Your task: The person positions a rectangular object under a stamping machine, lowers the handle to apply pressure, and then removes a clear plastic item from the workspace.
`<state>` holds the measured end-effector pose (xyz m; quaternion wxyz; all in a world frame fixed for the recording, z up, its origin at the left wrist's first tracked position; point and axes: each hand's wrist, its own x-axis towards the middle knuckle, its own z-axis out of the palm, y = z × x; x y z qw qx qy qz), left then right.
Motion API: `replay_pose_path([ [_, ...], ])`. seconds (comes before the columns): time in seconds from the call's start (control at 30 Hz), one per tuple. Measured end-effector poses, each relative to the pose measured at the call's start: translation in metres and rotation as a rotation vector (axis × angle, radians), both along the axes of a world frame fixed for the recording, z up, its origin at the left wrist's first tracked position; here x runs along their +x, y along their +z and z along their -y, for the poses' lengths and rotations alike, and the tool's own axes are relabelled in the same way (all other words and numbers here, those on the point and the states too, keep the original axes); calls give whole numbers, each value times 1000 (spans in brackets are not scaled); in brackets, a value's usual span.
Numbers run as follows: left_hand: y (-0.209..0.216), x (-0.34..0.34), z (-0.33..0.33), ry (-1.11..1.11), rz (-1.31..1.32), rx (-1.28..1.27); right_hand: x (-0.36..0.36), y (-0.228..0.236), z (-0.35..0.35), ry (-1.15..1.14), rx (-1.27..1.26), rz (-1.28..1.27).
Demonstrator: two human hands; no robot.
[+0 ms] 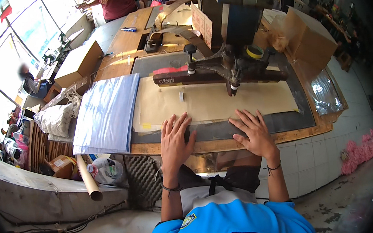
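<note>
Both hands lie flat near the front edge of a long cream sheet [213,107] on a dark grey mat [283,124]. My left hand [176,140] has its fingers stretched out, with the fingertips on the sheet's near edge. My right hand [252,130] is spread beside it, fingertips also touching that edge. Neither hand holds anything. Above the sheet stands a heavy press machine with a long dark metal bar [219,77] across the sheet's far part. A small pale strip [181,94] lies on the sheet by the bar.
A stack of pale bluish plastic sheets [104,113] lies to the left. Cardboard boxes [78,64] stand at both sides. A roll of tape [254,52] rests on the machine. A cardboard tube [88,179] leans below the table. Another person [122,5] stands at the far end.
</note>
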<state>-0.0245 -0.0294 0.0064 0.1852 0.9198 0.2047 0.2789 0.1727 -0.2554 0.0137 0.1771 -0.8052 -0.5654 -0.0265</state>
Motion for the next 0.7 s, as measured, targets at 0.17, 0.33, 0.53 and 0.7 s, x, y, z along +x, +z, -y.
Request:
replay_pose_path([
  [0.17, 3, 1, 0, -21, -27, 23, -20, 7, 25, 8, -51, -84],
  [0.33, 4, 1, 2, -50, 21, 20, -23, 37, 50, 95, -126, -265],
  [0.53, 27, 27, -8, -83, -33, 7, 81, 21, 43, -129, 214, -169],
  [0.7, 12, 56, -26, -180, -61, 149, 126, 3, 34, -168, 94, -19],
])
